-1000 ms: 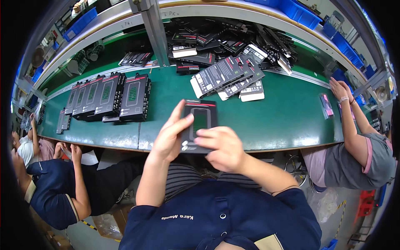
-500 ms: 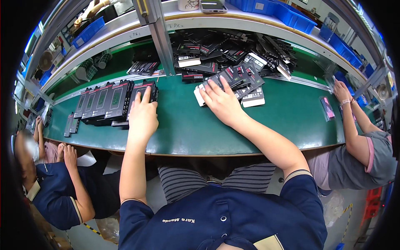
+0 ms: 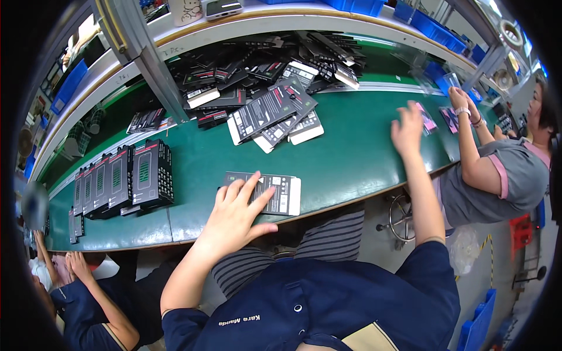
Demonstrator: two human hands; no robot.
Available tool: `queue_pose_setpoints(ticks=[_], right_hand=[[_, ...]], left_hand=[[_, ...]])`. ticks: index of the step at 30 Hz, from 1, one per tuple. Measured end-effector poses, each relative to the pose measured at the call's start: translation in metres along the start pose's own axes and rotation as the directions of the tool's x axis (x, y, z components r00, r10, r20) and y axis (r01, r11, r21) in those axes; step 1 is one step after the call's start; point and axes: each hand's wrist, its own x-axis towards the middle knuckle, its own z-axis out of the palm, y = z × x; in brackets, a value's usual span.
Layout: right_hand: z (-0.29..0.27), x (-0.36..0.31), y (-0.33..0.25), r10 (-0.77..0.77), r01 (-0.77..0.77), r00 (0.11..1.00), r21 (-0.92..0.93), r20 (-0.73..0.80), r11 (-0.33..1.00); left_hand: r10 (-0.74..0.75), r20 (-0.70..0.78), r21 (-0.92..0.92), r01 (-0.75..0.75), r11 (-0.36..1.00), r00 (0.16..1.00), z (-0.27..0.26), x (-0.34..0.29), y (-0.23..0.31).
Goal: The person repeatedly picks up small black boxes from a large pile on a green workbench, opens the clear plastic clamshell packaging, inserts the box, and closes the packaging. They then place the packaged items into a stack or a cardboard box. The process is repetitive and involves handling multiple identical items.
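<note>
At the table's front edge lies a flat black carton [image 3: 282,193] with a white end flap sticking out on its right. My left hand [image 3: 234,212] rests on the carton's left part, fingers spread, its thumb off the front side. My right hand [image 3: 408,131] is out over the right side of the table, fingers apart and nothing in it. Nearest to it is a pink package [image 3: 426,120]. Left of my left hand stands a row of upright black boxes [image 3: 153,172]. Several flat cartons [image 3: 266,111] lie overlapping beyond, some with white flaps showing.
A heap of black cartons [image 3: 257,67] fills the back under the shelf [image 3: 257,22]. A metal post [image 3: 157,82] stands at the back left. At right, a co-worker's hands [image 3: 459,99] are near another pink package [image 3: 449,119]. Another person's hands [image 3: 76,266] show at left.
The view has turned right. My left hand has gone from the upright boxes to a flat carton now at the front edge. My right hand has left the overlapping cartons and moved far right.
</note>
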Motion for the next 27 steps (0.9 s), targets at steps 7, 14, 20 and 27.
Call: queue_pose_setpoints(ticks=[7, 14, 20, 27], right_hand=[[-0.003, -0.014, 0.077, 0.318, -0.245, 0.898, -0.253, 0.304, 0.936], [-0.095, -0.068, -0.146, 0.099, -0.294, 0.897, 0.415, 0.43, 0.861], [-0.107, -0.054, -0.194, -0.208, -0.384, 0.789, 0.727, 0.579, 0.569], [-0.107, -0.027, -0.212, -0.643, -0.137, 0.543, 0.813, 0.54, 0.566]], left_hand=[[-0.072, -0.108, -0.01, 0.071, 0.997, 0.992, 0.01, 0.023, 0.0], [-0.152, -0.092, -0.169, 0.135, 0.976, 0.984, 0.005, 0.029, -0.002], [-0.125, -0.071, -0.218, 0.107, 0.97, 0.99, 0.008, 0.03, -0.011], [-0.093, -0.079, -0.264, 0.069, 0.962, 0.993, 0.005, 0.023, -0.02]])
